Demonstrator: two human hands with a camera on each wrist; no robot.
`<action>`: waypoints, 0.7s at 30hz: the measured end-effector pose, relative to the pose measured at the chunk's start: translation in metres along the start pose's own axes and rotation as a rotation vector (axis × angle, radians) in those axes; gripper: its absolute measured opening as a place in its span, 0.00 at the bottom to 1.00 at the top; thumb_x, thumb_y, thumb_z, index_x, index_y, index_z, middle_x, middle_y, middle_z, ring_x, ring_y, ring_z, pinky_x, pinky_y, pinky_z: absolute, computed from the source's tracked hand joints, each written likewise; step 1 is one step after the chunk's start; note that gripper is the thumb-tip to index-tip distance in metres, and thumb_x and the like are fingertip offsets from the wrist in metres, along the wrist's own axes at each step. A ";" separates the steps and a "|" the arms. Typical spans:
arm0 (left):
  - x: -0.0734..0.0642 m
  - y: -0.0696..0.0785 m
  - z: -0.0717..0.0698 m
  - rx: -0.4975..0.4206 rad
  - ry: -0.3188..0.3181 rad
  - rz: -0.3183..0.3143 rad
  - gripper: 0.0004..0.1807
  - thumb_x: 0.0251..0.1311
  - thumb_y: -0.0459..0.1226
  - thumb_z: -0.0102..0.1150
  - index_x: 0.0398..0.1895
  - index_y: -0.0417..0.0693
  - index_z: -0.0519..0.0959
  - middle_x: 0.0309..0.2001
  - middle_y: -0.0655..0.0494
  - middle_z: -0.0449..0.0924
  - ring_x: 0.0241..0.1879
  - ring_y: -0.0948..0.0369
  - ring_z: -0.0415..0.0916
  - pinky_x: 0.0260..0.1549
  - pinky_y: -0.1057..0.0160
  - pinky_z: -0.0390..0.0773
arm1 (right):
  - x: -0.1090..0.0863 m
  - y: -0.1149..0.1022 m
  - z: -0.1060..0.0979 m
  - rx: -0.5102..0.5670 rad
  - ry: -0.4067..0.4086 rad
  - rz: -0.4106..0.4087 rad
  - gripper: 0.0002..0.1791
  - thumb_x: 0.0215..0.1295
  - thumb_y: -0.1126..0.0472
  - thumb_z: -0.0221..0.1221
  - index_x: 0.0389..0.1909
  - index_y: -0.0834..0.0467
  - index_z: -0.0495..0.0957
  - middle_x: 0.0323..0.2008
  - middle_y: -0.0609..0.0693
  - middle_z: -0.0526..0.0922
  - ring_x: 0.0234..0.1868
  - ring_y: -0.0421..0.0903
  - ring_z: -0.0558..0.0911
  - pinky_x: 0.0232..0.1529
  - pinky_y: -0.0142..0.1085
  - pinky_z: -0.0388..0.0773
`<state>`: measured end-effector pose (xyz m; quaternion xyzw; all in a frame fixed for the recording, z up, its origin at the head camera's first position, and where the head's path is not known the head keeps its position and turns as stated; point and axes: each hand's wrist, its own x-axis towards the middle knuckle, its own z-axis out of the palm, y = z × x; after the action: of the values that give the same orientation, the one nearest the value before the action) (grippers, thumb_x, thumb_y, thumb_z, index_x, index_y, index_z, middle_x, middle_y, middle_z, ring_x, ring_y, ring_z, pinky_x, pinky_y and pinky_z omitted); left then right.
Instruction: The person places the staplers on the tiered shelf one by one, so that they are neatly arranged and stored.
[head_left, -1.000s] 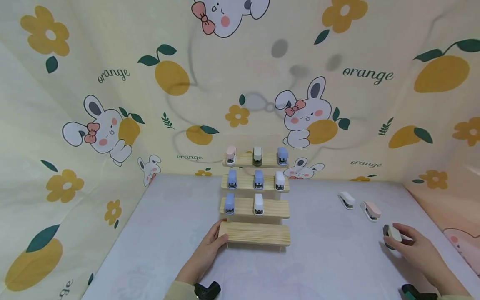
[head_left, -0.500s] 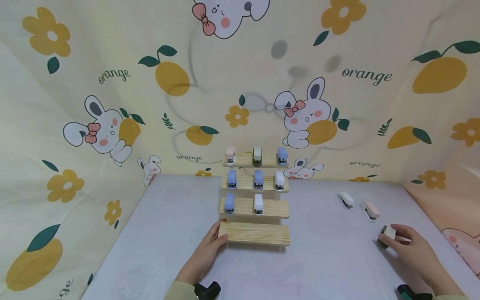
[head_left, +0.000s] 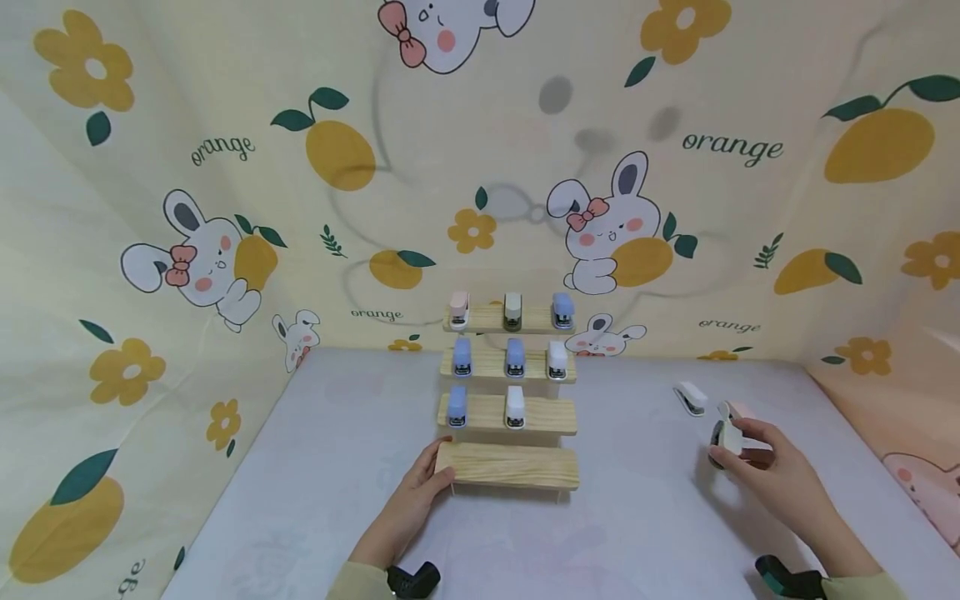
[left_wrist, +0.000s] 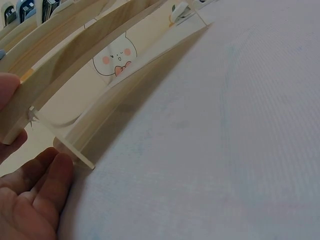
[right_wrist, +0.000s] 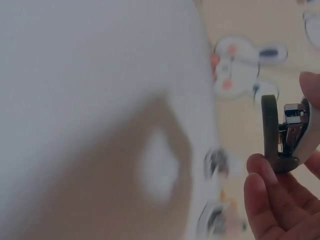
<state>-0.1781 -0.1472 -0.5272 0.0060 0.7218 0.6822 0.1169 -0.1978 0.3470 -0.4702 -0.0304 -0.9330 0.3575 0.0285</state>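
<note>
My right hand (head_left: 783,479) pinches a mini stapler (right_wrist: 270,127) with a dark green base and a pale top, raised off the table on the right. In the right wrist view the stapler stands on edge between thumb and fingers, its metal part showing. On the left, my left hand (head_left: 411,504) grips the left end of the lowest tier of a wooden stepped rack (head_left: 510,465). The left wrist view has the thumb over the board and fingers below, beside a thin leg. Mini staplers in blue, white, pink and pale green stand on the upper three tiers, such as a blue stapler (head_left: 457,406).
A white stapler (head_left: 691,397) lies on the table (head_left: 630,517) at the right. Near it, a pink stapler (head_left: 741,410) is partly hidden behind my right hand. A patterned cloth (head_left: 480,125) rises behind the rack and at both sides.
My right hand has lifted the dark green and pale stapler and carried it left and away from me, turning it. My left hand stays on the rack.
</note>
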 end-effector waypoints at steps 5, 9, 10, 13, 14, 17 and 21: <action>0.001 0.000 0.000 0.006 0.004 -0.002 0.39 0.65 0.53 0.54 0.75 0.54 0.54 0.76 0.50 0.46 0.74 0.51 0.40 0.70 0.46 0.42 | 0.000 -0.032 0.012 0.019 -0.007 -0.103 0.44 0.59 0.39 0.64 0.67 0.61 0.62 0.61 0.68 0.67 0.50 0.63 0.78 0.34 0.36 0.79; 0.000 -0.001 0.000 0.001 -0.001 0.002 0.38 0.65 0.53 0.54 0.75 0.54 0.54 0.76 0.50 0.46 0.74 0.51 0.40 0.70 0.46 0.42 | 0.001 -0.057 0.021 0.066 -0.044 -0.135 0.43 0.58 0.39 0.64 0.68 0.58 0.62 0.59 0.65 0.69 0.49 0.60 0.79 0.36 0.38 0.80; 0.000 -0.001 -0.001 -0.002 -0.005 0.005 0.38 0.65 0.53 0.54 0.75 0.54 0.54 0.76 0.50 0.46 0.74 0.51 0.40 0.70 0.46 0.42 | 0.001 -0.063 0.024 0.075 -0.051 -0.141 0.43 0.58 0.39 0.64 0.68 0.57 0.62 0.59 0.64 0.70 0.49 0.59 0.79 0.37 0.39 0.80; 0.000 -0.002 -0.001 -0.010 -0.016 0.014 0.38 0.65 0.53 0.55 0.75 0.54 0.55 0.76 0.50 0.46 0.74 0.52 0.40 0.70 0.47 0.42 | 0.001 -0.079 0.033 0.084 -0.055 -0.163 0.44 0.57 0.37 0.64 0.68 0.55 0.63 0.57 0.61 0.72 0.49 0.57 0.79 0.39 0.44 0.80; 0.000 -0.002 -0.002 -0.012 -0.019 0.016 0.38 0.65 0.53 0.55 0.75 0.54 0.55 0.76 0.50 0.46 0.74 0.52 0.41 0.70 0.47 0.42 | 0.001 -0.084 0.037 0.086 -0.054 -0.177 0.43 0.56 0.37 0.64 0.68 0.54 0.63 0.57 0.60 0.72 0.49 0.57 0.79 0.40 0.45 0.80; 0.000 -0.002 -0.001 -0.009 -0.019 0.012 0.38 0.65 0.53 0.54 0.75 0.54 0.54 0.76 0.50 0.46 0.74 0.52 0.41 0.70 0.47 0.42 | -0.001 -0.098 0.048 0.095 -0.045 -0.225 0.42 0.55 0.36 0.65 0.66 0.52 0.65 0.56 0.56 0.74 0.49 0.55 0.79 0.44 0.49 0.79; 0.000 0.000 -0.001 -0.004 -0.017 0.003 0.38 0.66 0.53 0.54 0.75 0.55 0.54 0.76 0.51 0.46 0.74 0.52 0.40 0.70 0.46 0.42 | -0.002 -0.115 0.061 0.125 -0.042 -0.296 0.39 0.55 0.38 0.66 0.64 0.49 0.66 0.57 0.51 0.75 0.48 0.51 0.80 0.47 0.49 0.78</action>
<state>-0.1779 -0.1482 -0.5271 0.0126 0.7195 0.6835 0.1221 -0.2049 0.2207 -0.4391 0.1169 -0.9036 0.4072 0.0631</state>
